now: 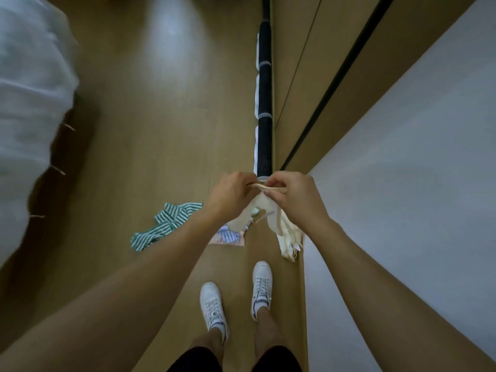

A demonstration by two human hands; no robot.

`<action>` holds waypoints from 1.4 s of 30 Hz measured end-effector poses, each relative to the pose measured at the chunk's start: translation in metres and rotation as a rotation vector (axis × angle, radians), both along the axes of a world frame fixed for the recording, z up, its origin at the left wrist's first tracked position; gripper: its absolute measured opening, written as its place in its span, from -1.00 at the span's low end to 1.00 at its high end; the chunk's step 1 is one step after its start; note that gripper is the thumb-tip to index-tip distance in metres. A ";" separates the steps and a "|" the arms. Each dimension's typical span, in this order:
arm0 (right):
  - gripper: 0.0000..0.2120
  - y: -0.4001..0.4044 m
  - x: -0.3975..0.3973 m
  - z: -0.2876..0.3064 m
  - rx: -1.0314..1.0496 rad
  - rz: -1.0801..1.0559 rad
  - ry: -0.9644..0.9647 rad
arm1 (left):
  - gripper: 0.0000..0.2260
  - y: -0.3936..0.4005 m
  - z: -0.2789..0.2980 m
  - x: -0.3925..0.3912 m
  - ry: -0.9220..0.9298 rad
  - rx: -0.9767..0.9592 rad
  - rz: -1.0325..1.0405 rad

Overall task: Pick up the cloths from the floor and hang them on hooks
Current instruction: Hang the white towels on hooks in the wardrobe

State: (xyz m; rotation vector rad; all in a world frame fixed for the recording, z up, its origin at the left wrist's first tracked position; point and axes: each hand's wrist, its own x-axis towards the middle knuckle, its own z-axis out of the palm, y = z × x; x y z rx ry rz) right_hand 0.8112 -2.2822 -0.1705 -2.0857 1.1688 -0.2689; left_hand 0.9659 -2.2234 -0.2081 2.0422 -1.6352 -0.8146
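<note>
Cream cloth (264, 210) pinched between both hands' fingers (271, 193) (hanging below)

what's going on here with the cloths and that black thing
A person stands on the wooden floor, both hands, left and right, pinching the top of a cream cloth at the near end of a long black rack. A green-and-white striped cloth still lies on the floor.

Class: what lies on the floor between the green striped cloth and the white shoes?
In the head view, bare wooden floor, crossed by the left forearm; a pale patterned cloth lies just beside.
</note>
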 end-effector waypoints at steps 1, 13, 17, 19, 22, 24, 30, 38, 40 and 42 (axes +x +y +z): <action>-0.89 0.003 0.007 0.019 -0.012 0.001 -0.012 | -0.87 0.005 0.022 0.009 -0.014 -0.033 -0.005; -0.91 0.044 0.089 0.201 -0.120 0.084 -0.271 | -0.83 0.091 0.238 0.128 -0.222 -0.306 0.058; -0.95 0.058 0.121 0.230 -0.202 0.196 -0.307 | -0.86 0.140 0.274 0.158 -0.243 -0.345 0.205; -0.96 0.063 0.138 0.240 -0.230 0.259 -0.340 | -0.88 0.166 0.286 0.169 -0.263 -0.353 0.322; -0.98 0.073 0.164 0.251 -0.216 0.357 -0.369 | -0.90 0.209 0.301 0.177 -0.279 -0.355 0.506; -0.96 0.084 0.182 0.258 -0.182 0.440 -0.393 | -0.91 0.240 0.310 0.177 -0.311 -0.350 0.607; -0.91 0.135 0.223 0.276 -0.161 0.688 -0.455 | -0.96 0.327 0.329 0.155 -0.345 -0.326 0.916; -0.91 0.232 0.245 0.283 -0.029 1.057 -0.481 | -0.92 0.437 0.333 0.083 -0.439 -0.285 1.299; -0.89 0.259 0.245 0.283 -0.033 1.127 -0.480 | -0.90 0.462 0.333 0.061 -0.446 -0.301 1.395; -0.89 0.286 0.241 0.284 -0.051 1.170 -0.494 | -0.89 0.488 0.332 0.038 -0.440 -0.322 1.485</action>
